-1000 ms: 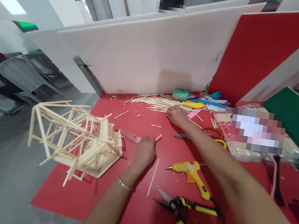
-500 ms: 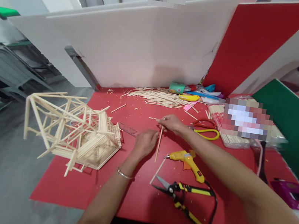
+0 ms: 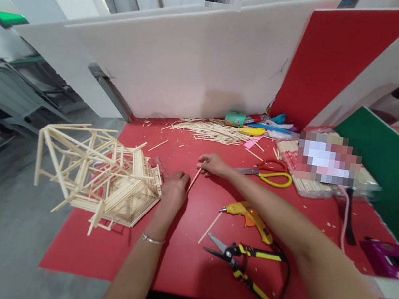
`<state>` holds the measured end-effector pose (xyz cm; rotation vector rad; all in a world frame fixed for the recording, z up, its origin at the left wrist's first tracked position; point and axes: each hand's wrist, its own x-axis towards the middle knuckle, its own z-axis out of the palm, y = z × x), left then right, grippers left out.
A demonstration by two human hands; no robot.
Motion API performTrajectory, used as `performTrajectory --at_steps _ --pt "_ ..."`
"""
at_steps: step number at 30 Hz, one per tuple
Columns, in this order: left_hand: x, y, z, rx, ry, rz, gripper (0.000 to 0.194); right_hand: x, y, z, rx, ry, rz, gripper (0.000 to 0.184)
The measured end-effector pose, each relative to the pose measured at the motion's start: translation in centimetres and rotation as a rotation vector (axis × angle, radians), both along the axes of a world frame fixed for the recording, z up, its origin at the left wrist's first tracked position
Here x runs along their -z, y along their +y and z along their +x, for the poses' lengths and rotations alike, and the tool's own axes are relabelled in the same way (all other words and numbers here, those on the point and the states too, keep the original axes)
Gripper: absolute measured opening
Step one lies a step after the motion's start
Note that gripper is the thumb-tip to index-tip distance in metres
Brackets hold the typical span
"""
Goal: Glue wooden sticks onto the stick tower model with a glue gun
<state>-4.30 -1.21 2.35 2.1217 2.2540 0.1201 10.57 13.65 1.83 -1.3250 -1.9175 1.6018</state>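
Centrally, over a red surface, a thin stick is held aslant by the right hand, its upper end pinched in the grip between thumb and fingers. The stick's lower end is seen just beside the left hand; whether anything is grasped by that grip cannot be told, the fingers being bent and turned away. A bracelet is worn on the left wrist. Left of this hand is placed an openwork stick model, built with a many-sided slatted base; a pink ruler is partly hidden between hand and model. To the right are laid: scissors with one red and one yellow handle; a yellow glue gun, its nozzle pointed left at the end of a loose stick; and black-and-yellow shears, blades parted. Toward the back are listed a heap of sticks, a yellow-handled tool and a green cylinder. Bagged sticks are set near a green board. The rear is bounded by a white board.
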Motion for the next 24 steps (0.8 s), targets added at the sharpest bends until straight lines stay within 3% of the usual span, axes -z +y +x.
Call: performTrajectory --at_steps 5,12,16,21,24 --pt "-0.6 -2.2 0.9 0.055 -0.016 0.039 0.026 0.9 1.3 -1.6 -0.073 -0.128 0.241 0.017" --pt "0.4 -1.9 2.5 -0.044 -0.042 -0.014 0.026 0.1 0.9 -1.8 -0.146 -0.33 0.497 0.03" --pt "1.0 -1.9 3.0 -0.055 -0.054 -0.011 0.026 -1.7 1.1 0.2 -0.168 -0.481 0.578 0.026" --pt "1.1 -1.9 2.9 -0.067 -0.069 0.008 0.028 -3.7 3.5 4.3 -0.004 -0.692 0.645 0.03" --pt "1.2 -1.9 2.9 -0.069 -0.07 0.018 0.027 -4.5 5.4 5.4 0.068 -0.757 0.643 0.032"
